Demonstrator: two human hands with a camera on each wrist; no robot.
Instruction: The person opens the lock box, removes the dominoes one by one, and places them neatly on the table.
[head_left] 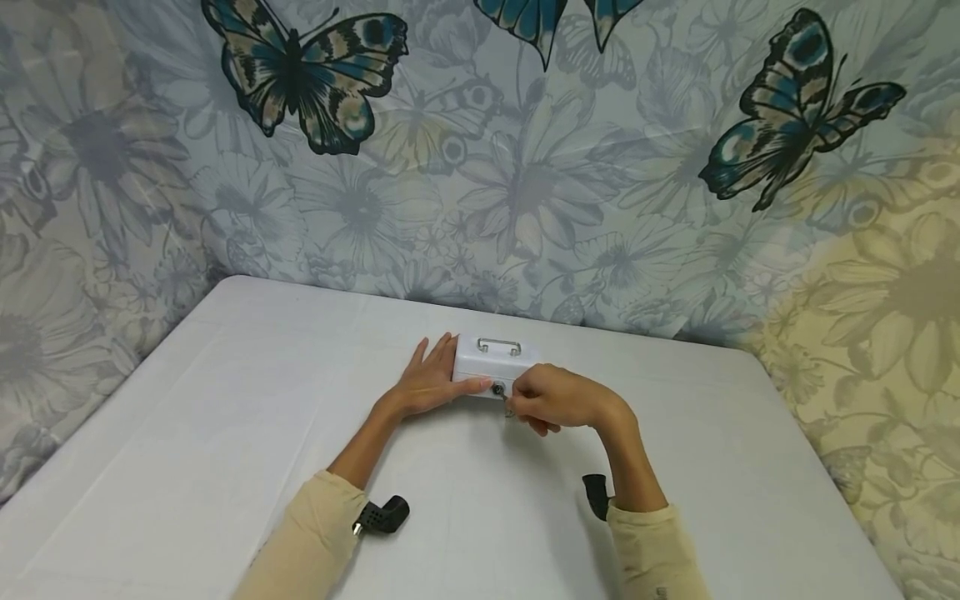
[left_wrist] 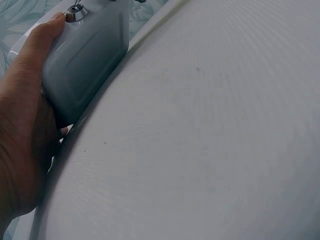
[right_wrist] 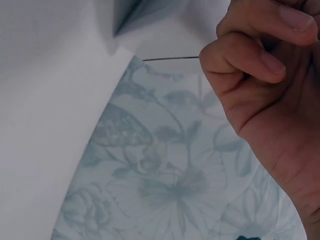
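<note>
Your left hand (head_left: pixel 427 387), fingers extended, braces the left end of the white cash box (head_left: pixel 480 362), its long axis running left to right, thumb beside its front cylinder lock (head_left: pixel 498 389); a small key (head_left: pixel 508 412) at the box's front sits pinched in your right hand (head_left: pixel 558 398), the lock just left of that grip.

Shiny metal lock (left_wrist: pixel 76 15), smooth box (left_wrist: pixel 90 62)
</note>
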